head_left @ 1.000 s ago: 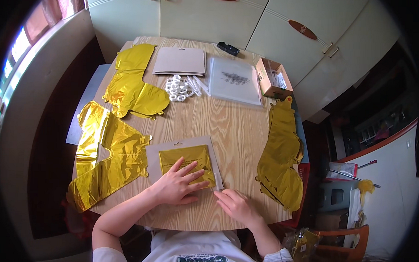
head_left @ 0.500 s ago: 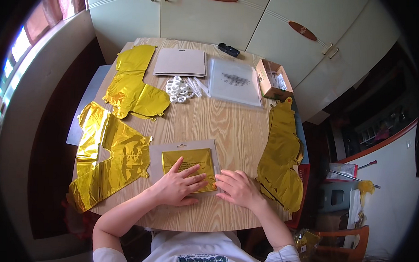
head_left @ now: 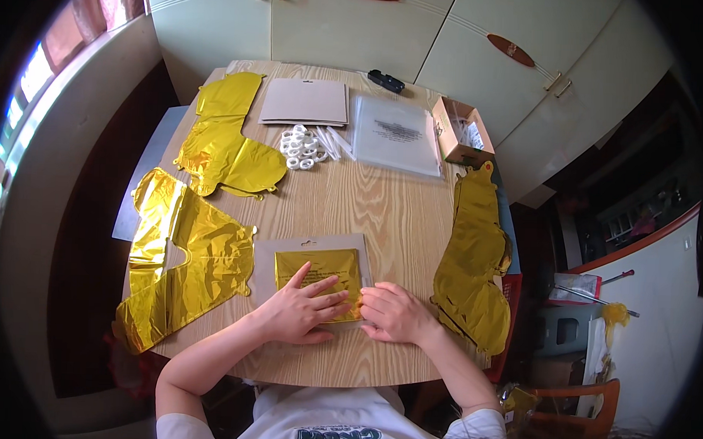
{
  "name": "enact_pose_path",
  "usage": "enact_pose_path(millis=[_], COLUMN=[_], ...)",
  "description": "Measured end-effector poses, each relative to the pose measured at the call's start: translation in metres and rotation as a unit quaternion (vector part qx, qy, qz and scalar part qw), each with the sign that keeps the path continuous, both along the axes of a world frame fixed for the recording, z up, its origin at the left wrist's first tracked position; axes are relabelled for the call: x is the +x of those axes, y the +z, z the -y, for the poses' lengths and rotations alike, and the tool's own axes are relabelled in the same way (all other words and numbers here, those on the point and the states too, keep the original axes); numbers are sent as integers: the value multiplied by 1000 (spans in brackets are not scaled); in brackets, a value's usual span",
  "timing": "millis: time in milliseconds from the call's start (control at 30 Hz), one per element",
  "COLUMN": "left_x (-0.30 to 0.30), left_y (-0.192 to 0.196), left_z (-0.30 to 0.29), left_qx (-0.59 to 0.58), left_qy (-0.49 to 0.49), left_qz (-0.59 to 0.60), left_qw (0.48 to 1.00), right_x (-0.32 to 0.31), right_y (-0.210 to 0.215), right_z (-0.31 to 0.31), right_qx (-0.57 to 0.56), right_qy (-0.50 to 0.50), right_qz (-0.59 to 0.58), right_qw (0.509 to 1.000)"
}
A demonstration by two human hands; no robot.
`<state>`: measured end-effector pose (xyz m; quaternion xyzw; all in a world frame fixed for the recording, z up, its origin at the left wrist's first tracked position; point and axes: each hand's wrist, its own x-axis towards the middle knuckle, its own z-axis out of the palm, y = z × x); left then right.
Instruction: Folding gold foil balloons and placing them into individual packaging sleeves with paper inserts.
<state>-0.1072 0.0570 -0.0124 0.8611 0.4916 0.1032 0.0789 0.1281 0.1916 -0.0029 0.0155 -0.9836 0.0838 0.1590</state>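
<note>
A folded gold foil balloon [head_left: 317, 263] lies on a grey-beige card [head_left: 265, 267] with a hanging hole, near the table's front edge. Dark print shows across the gold, seemingly on a clear bag over it. My left hand [head_left: 300, 309] rests flat on the foil, fingers spread. At the right edge of the card and foil is my right hand [head_left: 395, 312], its fingers curled inward. Whatever its fingertips hold there is hidden. Flat gold foil balloons lie at the left front [head_left: 211, 261], left back [head_left: 230, 142] and right [head_left: 474, 255].
At the back are a stack of cards [head_left: 303, 102], a pile of white ribbon rolls [head_left: 298, 148], white straws [head_left: 335, 141], clear printed bags [head_left: 397, 136], a cardboard box [head_left: 467, 154] and a black object [head_left: 386, 81]. Pale cabinets [head_left: 350, 34] stand behind the table.
My right hand's fingers have curled in more at the card's right edge. My left hand stays in place on the foil. The view has shifted slightly.
</note>
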Motion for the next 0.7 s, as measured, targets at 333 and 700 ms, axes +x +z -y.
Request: enact_pose_path(millis=[333, 700], left_x=[0, -10], left_y=[0, -6], left_z=[-1, -2], left_qx=[7, -107], left_qy=[-4, 47], left_qz=[1, 221], left_qw=[1000, 968], right_x=[-6, -19], right_y=[-2, 10], right_z=[-12, 59], right_qx=[-2, -4], right_qy=[-20, -69], right_qz=[-4, -21], right_qw=[1000, 997])
